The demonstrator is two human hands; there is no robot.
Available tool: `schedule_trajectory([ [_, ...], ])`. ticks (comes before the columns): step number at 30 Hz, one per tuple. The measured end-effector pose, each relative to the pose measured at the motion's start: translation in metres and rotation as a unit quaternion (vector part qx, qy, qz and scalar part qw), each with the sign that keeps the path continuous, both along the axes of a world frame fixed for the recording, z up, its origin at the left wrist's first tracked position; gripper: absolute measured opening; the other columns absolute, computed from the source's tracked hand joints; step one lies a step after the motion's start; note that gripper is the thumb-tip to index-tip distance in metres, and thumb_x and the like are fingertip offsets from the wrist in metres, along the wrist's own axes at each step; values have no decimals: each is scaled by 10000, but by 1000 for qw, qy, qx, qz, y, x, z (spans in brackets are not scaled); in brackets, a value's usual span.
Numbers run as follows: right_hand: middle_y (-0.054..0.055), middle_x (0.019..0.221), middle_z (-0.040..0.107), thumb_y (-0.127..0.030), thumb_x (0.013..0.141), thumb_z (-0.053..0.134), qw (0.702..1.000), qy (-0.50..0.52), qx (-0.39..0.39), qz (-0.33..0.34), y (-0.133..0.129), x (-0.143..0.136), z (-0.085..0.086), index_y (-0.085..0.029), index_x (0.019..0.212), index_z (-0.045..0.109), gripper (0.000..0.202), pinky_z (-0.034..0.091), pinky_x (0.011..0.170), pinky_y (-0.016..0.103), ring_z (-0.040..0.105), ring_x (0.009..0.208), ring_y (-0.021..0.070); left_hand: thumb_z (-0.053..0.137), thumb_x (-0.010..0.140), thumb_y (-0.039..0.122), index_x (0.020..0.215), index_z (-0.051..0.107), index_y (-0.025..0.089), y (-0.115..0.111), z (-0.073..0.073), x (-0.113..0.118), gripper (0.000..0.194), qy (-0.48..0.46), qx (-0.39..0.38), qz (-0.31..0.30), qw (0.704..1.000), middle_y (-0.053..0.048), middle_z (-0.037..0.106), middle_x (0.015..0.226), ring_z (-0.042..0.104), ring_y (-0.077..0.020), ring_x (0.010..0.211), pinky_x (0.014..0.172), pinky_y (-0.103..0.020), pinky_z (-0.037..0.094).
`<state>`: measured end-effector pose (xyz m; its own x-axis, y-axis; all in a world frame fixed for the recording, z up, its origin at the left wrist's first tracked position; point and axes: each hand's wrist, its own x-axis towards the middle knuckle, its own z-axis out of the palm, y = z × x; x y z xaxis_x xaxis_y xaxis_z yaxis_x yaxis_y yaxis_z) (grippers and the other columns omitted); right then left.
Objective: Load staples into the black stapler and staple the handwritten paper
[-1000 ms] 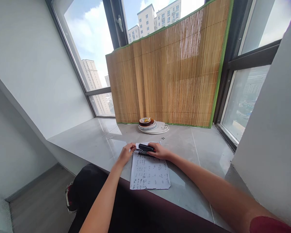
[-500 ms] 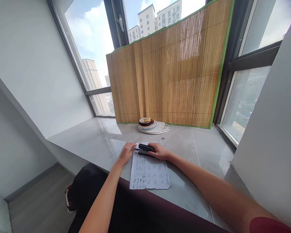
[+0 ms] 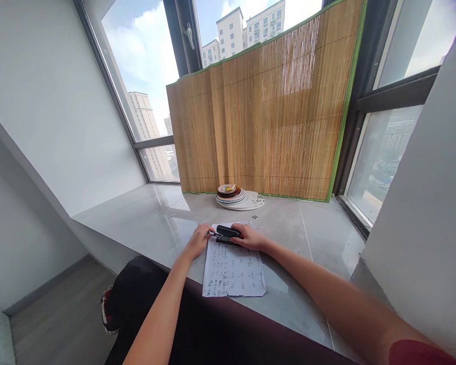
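So the black stapler (image 3: 229, 232) is sitting on the top edge of my sheet of paper (image 3: 233, 266), the one covered in handwritten notes, which lies flat near the front edge of the grey ledge (image 3: 144, 218) I'm using as a desk. My right hand (image 3: 251, 236) is over the back end of the stapler, fingers clamped around it. My left hand (image 3: 195, 242) is at the top left corner of the paper, fingers bunched together right at the stapler's front tip, touching or nearly touching it, can't quite tell which from here.

Further back on the ledge there's a stack of plates (image 3: 238, 197), well apart from the paper, sitting just in front of a bamboo mat (image 3: 266, 111) with green trim that leans upright against the window (image 3: 144, 56). Apartment blocks and sky outside. My dark-trousered lap (image 3: 197, 324) is below the ledge.
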<state>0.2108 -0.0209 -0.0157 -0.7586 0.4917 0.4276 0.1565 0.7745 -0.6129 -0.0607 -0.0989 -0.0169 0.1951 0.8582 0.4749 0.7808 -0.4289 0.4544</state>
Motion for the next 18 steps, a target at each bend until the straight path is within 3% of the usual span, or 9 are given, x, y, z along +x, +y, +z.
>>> schedule_trajectory([
  [5, 12, 869, 618, -386, 919, 645, 1000, 2, 2, 0, 0, -1, 0, -208, 907, 562, 197, 375, 714, 287, 532, 775, 178, 592, 960, 129, 1034, 771, 233, -1, -2, -1, 220, -4, 7, 17, 1000, -77, 690, 1102, 612, -262, 1114, 1017, -415, 497],
  [11, 31, 905, 650, -359, 922, 645, 1000, -2, 6, -11, -2, 1, 2, -203, 930, 590, 166, 401, 741, 294, 561, 807, 192, 610, 936, 152, 1110, 806, 236, -1, -4, -4, 275, -32, 5, 54, 998, -81, 702, 1058, 668, -237, 996, 870, -367, 548],
  [15, 65, 1003, 675, -340, 937, 628, 1000, 5, 14, -22, -2, 2, 3, -194, 989, 623, 155, 439, 817, 318, 604, 904, 221, 723, 879, 235, 1143, 785, 230, -1, -2, -7, 272, -65, -5, 98, 993, -65, 768, 1014, 701, -249, 965, 858, -384, 539],
  [18, 78, 1036, 672, -341, 960, 604, 999, 11, 18, -26, -1, 3, 3, -192, 1035, 633, 169, 451, 861, 340, 612, 943, 233, 776, 843, 318, 1125, 780, 228, -1, -1, -8, 297, -119, -22, 93, 988, -64, 807, 989, 734, -265, 965, 891, -415, 537],
])
